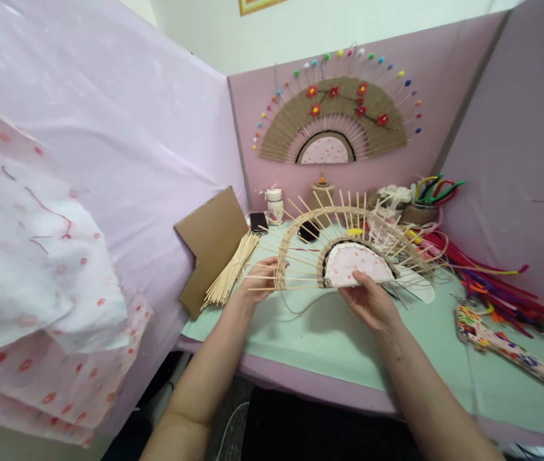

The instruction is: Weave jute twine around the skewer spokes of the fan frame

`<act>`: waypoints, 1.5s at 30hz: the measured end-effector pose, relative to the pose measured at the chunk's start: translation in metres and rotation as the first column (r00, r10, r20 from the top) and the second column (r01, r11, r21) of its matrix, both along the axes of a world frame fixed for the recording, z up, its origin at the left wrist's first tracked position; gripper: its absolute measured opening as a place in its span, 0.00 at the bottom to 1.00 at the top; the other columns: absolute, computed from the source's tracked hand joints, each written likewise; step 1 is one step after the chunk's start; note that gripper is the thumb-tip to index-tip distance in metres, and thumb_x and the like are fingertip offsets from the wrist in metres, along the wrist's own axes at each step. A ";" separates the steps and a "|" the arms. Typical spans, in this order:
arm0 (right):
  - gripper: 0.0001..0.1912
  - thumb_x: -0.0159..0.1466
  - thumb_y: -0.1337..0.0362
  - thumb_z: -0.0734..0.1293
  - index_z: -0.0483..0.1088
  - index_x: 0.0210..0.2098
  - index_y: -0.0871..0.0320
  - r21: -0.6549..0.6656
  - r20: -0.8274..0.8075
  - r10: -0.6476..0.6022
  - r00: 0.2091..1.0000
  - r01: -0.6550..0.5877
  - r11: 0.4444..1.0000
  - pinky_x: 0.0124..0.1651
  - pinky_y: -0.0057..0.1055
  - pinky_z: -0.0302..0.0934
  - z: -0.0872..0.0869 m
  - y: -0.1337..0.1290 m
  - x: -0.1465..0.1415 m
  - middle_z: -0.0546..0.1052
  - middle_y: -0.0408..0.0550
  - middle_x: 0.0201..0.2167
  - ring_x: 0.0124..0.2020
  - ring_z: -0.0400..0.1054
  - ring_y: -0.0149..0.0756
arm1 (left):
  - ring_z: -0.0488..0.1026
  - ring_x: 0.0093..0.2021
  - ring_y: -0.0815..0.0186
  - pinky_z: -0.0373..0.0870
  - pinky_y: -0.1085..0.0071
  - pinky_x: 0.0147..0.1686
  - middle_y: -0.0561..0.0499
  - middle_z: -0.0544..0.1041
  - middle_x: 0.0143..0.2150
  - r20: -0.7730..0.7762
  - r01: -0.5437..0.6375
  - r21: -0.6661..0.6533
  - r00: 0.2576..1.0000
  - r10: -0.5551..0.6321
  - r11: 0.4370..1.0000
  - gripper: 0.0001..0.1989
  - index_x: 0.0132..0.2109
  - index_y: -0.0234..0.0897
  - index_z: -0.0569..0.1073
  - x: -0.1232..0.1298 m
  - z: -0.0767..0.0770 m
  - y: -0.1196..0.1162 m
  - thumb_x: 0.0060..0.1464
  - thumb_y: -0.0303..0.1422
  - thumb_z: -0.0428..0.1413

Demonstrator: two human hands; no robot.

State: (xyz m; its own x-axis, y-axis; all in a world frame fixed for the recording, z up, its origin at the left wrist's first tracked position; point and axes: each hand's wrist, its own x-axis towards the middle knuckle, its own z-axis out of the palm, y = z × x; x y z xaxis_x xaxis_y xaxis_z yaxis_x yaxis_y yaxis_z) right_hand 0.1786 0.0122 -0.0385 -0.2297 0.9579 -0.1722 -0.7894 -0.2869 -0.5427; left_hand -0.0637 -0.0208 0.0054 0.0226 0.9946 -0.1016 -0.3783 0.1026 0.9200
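Note:
A half-round fan frame [356, 264] of thin wooden sticks is held up over the table. Twine is woven in an arch around its sticks, and its centre is a white half-disc with pink spots and a dark rim. My left hand [262, 280] grips the frame's left end by the lowest sticks, fingers partly behind them. At the bottom of the half-disc, my right hand [368, 299] pinches the edge, thumb in front and fingers beneath. A loose strand of twine [296, 314] hangs below the frame onto the table.
Bundled sticks [231, 269] and cardboard [214, 240] lie left. A white bottle [275, 206] and a twine spool stand behind. Coloured pipe cleaners [488, 278] and a floral-patterned tool [507, 349] lie right. A finished fan [334, 115] hangs on the back panel; spotted cloth [51, 256] hangs left.

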 end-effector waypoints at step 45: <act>0.15 0.53 0.74 0.71 0.71 0.39 0.53 0.003 -0.105 -0.043 0.994 0.044 0.999 0.31 0.22 0.74 0.005 -0.002 0.002 0.81 0.36 0.32 0.28 0.76 0.27 | 0.54 0.20 0.75 0.51 0.77 0.22 0.60 0.62 0.23 0.261 -0.468 0.369 0.881 0.394 0.803 0.17 0.45 0.43 0.67 0.056 -0.014 -0.040 0.52 0.43 0.61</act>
State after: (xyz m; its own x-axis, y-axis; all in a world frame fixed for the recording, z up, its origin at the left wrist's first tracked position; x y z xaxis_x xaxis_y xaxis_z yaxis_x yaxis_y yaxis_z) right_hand 0.1803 0.0098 -0.0335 -0.2042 0.9682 -0.1446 -0.8538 -0.2484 -0.4576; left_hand -0.0072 -0.0608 -0.0090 -0.4394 0.8528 0.2822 -0.4401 -0.4782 0.7600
